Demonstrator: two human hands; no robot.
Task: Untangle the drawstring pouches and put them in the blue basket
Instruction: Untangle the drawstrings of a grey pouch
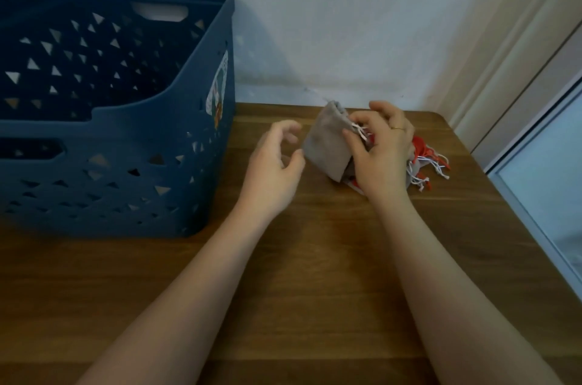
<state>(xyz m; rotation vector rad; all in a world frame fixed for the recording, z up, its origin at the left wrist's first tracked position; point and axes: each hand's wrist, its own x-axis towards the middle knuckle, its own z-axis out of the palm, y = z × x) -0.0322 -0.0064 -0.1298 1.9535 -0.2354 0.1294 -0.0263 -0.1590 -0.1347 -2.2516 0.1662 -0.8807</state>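
- Bare forearms nearest, over the desk (315, 274).
- Right hand (382, 151) pinching white strings at the grey pouch (326, 145); left hand (274, 161) loose beside it, holding nothing.
- Red pouches (423, 151) tangled behind, on the desk.
- Blue basket (119, 170) at left looks empty: nearly all left to do.
- Nothing in the way.

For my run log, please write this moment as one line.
right hand: pinches grey pouch at its drawstring | left hand: open, beside pouch | red pouches: tangled on table | blue basket: contents unseen
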